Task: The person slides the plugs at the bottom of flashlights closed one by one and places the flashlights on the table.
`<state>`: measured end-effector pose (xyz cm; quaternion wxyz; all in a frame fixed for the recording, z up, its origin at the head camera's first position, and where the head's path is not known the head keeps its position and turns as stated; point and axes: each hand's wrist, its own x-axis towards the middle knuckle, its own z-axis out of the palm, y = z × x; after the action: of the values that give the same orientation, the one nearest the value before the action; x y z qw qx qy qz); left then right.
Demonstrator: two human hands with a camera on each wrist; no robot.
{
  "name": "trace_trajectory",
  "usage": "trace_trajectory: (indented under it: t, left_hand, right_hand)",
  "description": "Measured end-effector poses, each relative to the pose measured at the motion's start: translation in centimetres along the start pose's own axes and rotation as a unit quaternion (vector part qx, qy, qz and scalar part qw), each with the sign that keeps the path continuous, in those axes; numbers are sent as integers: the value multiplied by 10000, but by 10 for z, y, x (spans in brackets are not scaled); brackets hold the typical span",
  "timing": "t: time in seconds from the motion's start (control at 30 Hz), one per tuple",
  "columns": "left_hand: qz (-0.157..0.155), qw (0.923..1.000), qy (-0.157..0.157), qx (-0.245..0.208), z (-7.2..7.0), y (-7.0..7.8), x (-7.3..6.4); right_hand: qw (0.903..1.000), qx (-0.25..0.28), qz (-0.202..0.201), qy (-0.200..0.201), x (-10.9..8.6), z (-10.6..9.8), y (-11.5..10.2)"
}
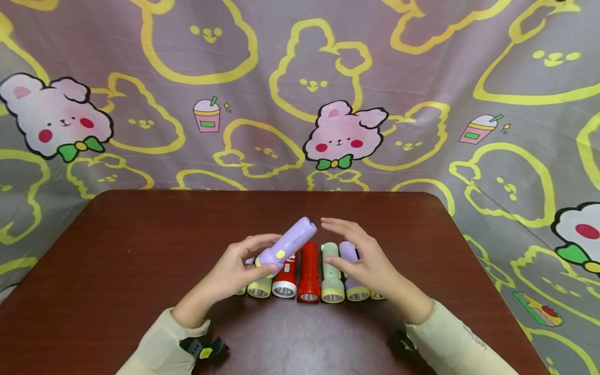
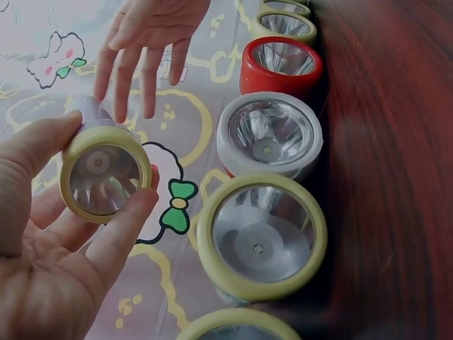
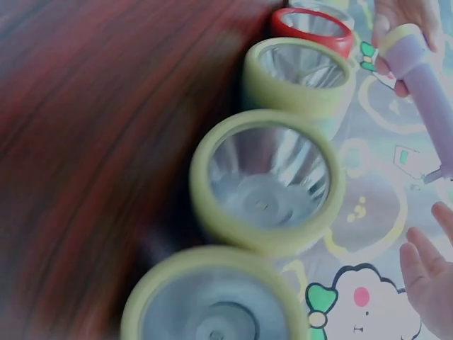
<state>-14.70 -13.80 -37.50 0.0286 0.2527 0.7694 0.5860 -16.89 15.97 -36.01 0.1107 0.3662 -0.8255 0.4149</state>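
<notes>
A purple flashlight (image 1: 291,240) with a pale yellow head ring and a yellow button slants up above the row. My left hand (image 1: 241,265) grips it around the head end, fingers and thumb at the yellow ring. In the left wrist view its lens (image 2: 106,180) faces the camera. From its tail, a small grey piece (image 3: 433,176) sticks out in the right wrist view. My right hand (image 1: 367,258) is spread a little apart from that tail, holding nothing, over the row's right part.
Several flashlights lie side by side, lenses toward me: a red one with a white rim (image 1: 284,288), an all-red one (image 1: 309,273), a green one (image 1: 333,281), a purple one (image 1: 358,291). The dark wooden table (image 1: 140,250) meets a patterned curtain (image 1: 262,104) behind.
</notes>
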Motion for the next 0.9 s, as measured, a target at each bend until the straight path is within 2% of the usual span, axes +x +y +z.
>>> trace_trajectory:
  t: [0.33, 0.57, 0.7, 0.9]
  left_hand:
    - [-66, 9995, -178, -262, 5, 0, 0]
    - [-3, 9975, -374, -606, 8, 0, 0]
    - [36, 9956, -518, -779, 11, 2, -1]
    - [18, 9938, -632, -919, 12, 3, -2]
  right_hand:
    - [9961, 780, -181, 376, 6, 8, -8]
    - [9886, 1354, -392, 528, 10, 13, -10]
    - [9861, 1486, -513, 539, 12, 15, -9]
    - [9837, 1618, -491, 611, 13, 16, -9]
